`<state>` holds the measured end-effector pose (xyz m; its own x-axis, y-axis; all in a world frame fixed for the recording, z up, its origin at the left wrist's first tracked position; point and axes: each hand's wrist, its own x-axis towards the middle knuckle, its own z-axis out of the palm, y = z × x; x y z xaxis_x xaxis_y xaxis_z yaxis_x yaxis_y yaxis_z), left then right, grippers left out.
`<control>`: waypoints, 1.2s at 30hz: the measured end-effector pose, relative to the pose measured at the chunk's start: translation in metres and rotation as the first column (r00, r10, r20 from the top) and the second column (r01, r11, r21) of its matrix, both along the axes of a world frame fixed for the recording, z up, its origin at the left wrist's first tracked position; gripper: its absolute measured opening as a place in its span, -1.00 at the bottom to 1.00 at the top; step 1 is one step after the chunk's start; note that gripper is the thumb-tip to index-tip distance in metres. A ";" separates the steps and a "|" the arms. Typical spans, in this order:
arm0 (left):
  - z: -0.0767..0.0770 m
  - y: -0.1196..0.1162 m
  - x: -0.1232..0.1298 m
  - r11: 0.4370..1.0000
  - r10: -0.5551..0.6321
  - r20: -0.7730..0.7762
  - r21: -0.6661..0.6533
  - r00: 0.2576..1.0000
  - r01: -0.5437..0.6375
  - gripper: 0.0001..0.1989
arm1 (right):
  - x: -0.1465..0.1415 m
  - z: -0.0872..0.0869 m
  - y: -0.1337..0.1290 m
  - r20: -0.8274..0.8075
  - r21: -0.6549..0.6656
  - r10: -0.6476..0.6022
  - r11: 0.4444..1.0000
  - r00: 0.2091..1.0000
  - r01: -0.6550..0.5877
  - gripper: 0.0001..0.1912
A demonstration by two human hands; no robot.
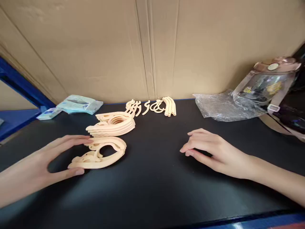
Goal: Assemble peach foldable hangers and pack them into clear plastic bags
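Observation:
My left hand (59,156) has its fingers and thumb around the left end of a cream-coloured curved plastic piece (116,156), which looks like a folded hanger lying on the black table. Just behind that piece sits a stack of similar curved pieces (111,128). On the right, my right hand (209,152) rests over the table with fingers bent and thumb close to the index finger; it touches none of the pieces. Whether anything small is between its fingertips is hidden.
Small cream hooks (133,107) and a bundle of curved strips (169,106) lie at the back by the cardboard (95,47). Tissue packs (79,104) are back left. Clear plastic film (221,106) and a strapped bottle (267,86) stand back right.

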<state>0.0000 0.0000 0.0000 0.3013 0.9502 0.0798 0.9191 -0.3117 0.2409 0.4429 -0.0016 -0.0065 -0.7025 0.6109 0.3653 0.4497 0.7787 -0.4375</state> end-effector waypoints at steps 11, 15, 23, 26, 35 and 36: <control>0.005 0.003 0.004 0.998 0.059 -0.008 -0.019 0.998 -0.059 -0.25 | 0.002 0.000 -0.002 0.016 0.023 -0.006 1.000 1.000 0.005 -0.83; 0.006 0.005 0.000 0.997 0.069 -0.016 -0.035 0.998 -0.069 -0.24 | 0.001 0.000 -0.002 0.014 0.027 0.001 1.000 1.000 -0.001 -0.83; 0.008 0.009 -0.001 0.994 0.106 -0.026 -0.033 0.994 -0.107 -0.23 | 0.002 -0.001 -0.003 0.013 0.025 0.004 1.000 1.000 -0.004 -0.84; 0.007 0.008 0.000 0.993 0.115 -0.021 -0.020 0.993 -0.115 -0.21 | 0.002 0.000 -0.002 0.014 0.026 0.004 1.000 1.000 -0.004 -0.84; 0.006 0.009 -0.003 0.994 0.106 -0.031 -0.032 0.994 -0.107 -0.17 | 0.001 0.000 -0.003 0.017 0.035 0.007 0.999 1.000 -0.007 -0.82; 0.006 0.010 -0.004 0.994 0.103 -0.035 -0.033 0.994 -0.105 -0.17 | 0.001 0.000 -0.003 0.017 0.037 0.006 0.999 1.000 -0.007 -0.82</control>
<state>-0.0037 0.0097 0.0063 0.2026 0.9785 0.0377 0.9538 -0.2059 0.2188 0.4441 -0.0043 -0.0067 -0.7126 0.5925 0.3756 0.4516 0.7972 -0.4006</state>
